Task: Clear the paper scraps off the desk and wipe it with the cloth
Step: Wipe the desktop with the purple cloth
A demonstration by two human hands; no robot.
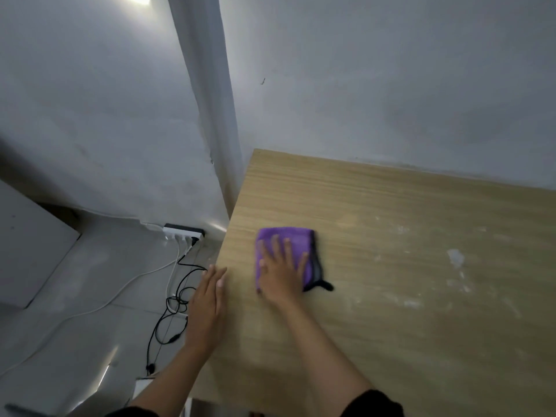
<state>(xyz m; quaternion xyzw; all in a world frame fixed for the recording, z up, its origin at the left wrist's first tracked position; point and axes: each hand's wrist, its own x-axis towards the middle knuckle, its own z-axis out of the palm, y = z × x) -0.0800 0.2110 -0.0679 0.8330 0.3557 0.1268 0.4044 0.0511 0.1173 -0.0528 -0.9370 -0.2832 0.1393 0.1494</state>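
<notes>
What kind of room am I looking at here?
Probably a plain home or office room: a light wood-grain desk stands against a bare white wall, and a white power strip with trailing cables lies on the pale tiled floor.

Light wood-grain desk top [391, 326] ran off frame at 3 and 6 o'clock. Folded purple microfibre cloth [288, 236] was half hidden under the flat right hand [281, 272]. Whitish patches [455, 257] at 3 o'clock were too blurred to tell scraps from smears. Left hand [207, 305] at 7 o'clock was blurred, and its contact with the desk edge was unclear.
</notes>
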